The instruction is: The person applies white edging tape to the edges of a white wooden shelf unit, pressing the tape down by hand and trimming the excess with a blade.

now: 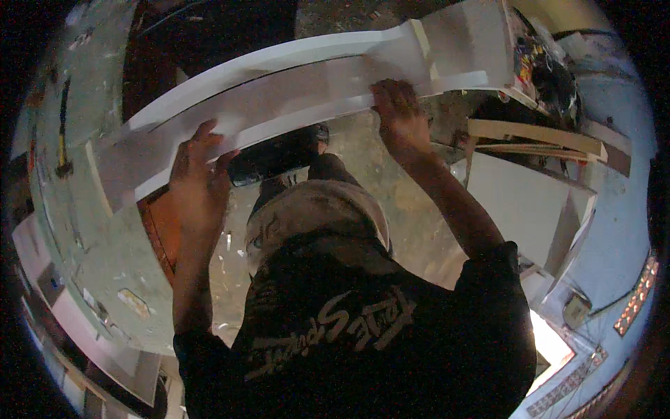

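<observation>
A long white panel [293, 91] with raised long edges stretches across in front of me, part of it blurred. Along its near side runs a narrow white strip [307, 119], whose right end reaches past a pale crosspiece; whether it is fixed to the panel I cannot tell. My left hand [199, 164], slightly smeared, has thumb and fingers on the strip toward the left end. Farther right, my right hand [401, 119] curls its fingers over the same near edge. The undersides of both grips are hidden.
On the left is a worn greenish surface [105, 258]. A pale box [467, 42] with small clutter beside it stands at the upper right. Below that lean wooden frame pieces [537, 136] and a white board [520, 202]. A black object [276, 157] lies by my feet.
</observation>
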`<act>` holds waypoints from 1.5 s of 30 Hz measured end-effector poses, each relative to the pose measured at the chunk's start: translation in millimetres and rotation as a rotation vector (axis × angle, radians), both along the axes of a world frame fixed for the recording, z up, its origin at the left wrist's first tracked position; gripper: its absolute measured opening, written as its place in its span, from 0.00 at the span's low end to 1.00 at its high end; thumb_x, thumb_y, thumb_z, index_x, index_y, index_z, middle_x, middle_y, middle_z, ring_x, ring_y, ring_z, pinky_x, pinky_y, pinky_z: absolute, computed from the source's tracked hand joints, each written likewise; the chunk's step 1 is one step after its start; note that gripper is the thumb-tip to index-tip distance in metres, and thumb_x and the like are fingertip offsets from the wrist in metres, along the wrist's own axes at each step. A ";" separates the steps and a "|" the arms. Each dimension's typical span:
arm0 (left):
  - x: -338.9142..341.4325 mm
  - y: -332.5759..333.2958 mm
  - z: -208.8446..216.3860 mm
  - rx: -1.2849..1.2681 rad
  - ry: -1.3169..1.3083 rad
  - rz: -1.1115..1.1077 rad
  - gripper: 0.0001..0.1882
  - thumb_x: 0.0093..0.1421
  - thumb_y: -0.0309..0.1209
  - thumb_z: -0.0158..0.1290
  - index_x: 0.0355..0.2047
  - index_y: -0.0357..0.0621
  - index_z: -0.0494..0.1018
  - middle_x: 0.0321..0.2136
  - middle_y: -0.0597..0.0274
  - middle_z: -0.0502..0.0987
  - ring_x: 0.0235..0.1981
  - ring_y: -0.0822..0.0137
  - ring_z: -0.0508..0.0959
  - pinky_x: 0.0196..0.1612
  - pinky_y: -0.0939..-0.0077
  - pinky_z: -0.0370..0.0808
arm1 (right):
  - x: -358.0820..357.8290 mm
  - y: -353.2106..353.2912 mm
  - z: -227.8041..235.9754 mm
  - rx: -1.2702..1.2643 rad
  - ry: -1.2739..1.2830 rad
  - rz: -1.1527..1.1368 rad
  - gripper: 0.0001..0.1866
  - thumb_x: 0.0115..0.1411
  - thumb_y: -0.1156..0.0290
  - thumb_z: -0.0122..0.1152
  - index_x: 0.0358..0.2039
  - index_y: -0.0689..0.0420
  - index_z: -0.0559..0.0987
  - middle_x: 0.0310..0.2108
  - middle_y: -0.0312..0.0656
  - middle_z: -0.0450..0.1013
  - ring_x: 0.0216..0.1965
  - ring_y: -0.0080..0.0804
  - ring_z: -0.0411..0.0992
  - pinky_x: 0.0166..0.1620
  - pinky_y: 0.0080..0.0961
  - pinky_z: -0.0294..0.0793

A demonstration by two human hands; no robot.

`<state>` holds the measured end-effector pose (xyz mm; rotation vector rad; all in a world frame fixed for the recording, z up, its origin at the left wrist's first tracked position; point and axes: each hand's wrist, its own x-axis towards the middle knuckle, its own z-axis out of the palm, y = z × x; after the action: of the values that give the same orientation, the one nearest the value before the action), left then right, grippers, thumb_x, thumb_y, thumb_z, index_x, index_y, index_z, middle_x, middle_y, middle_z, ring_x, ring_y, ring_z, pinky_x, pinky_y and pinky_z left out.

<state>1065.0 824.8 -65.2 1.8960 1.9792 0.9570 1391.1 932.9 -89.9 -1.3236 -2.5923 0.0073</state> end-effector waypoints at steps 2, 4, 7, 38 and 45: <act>-12.4 -8.1 6.8 -0.072 0.035 0.039 0.27 0.52 0.22 0.62 0.53 0.47 0.71 0.41 0.54 0.78 0.42 0.54 0.79 0.44 0.61 0.77 | -2.2 -2.5 -2.6 0.038 0.015 -0.026 0.24 0.51 0.83 0.57 0.51 0.60 0.71 0.51 0.49 0.70 0.55 0.50 0.67 0.57 0.42 0.71; -25.5 -16.4 6.4 -0.101 0.099 0.061 0.25 0.53 0.21 0.61 0.52 0.45 0.71 0.40 0.54 0.79 0.43 0.53 0.79 0.45 0.61 0.78 | -2.5 -3.7 -5.2 0.073 0.032 -0.043 0.23 0.51 0.84 0.57 0.50 0.61 0.72 0.51 0.50 0.70 0.55 0.50 0.67 0.58 0.42 0.70; -49.7 -33.0 -13.6 -0.060 0.065 0.071 0.23 0.54 0.19 0.59 0.52 0.42 0.71 0.43 0.52 0.78 0.46 0.55 0.78 0.47 0.62 0.79 | -4.1 -4.9 -8.7 0.168 0.079 -0.010 0.23 0.50 0.84 0.59 0.49 0.61 0.73 0.51 0.50 0.71 0.55 0.49 0.68 0.58 0.43 0.70; -62.6 -66.0 -6.2 -0.103 0.357 0.276 0.39 0.51 0.30 0.59 0.63 0.41 0.57 0.60 0.44 0.63 0.61 0.42 0.64 0.63 0.44 0.59 | -6.2 -11.6 -9.0 0.071 0.056 -0.029 0.26 0.56 0.83 0.58 0.56 0.56 0.70 0.57 0.48 0.68 0.59 0.50 0.65 0.66 0.47 0.59; -83.3 -74.9 1.4 -0.114 0.498 0.293 0.23 0.60 0.21 0.48 0.56 0.48 0.68 0.53 0.55 0.73 0.52 0.48 0.74 0.50 0.58 0.76 | -6.1 -5.0 9.6 0.041 -0.071 -0.040 0.22 0.53 0.78 0.64 0.50 0.52 0.76 0.51 0.45 0.71 0.54 0.45 0.68 0.56 0.40 0.70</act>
<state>981.7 749.9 -63.7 1.9532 2.5837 0.4358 1385.0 927.9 -80.3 -1.3848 -2.6087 -0.1010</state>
